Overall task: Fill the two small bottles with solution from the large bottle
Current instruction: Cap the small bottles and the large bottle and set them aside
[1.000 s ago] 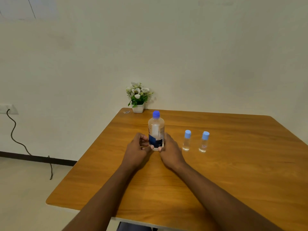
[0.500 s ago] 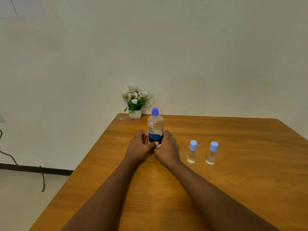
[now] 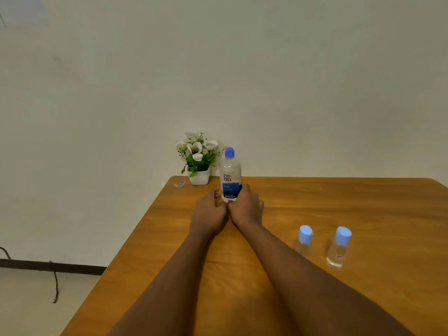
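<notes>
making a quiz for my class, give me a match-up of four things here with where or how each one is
Things
1 large bottle
2 flower pot
3 small bottles
4 cable

Places or states
A on the floor by the wall
B far left corner of the table
C gripped by left hand and right hand
D standing capped, untouched

Pairs: 1-C; 2-B; 3-D; 4-A
</notes>
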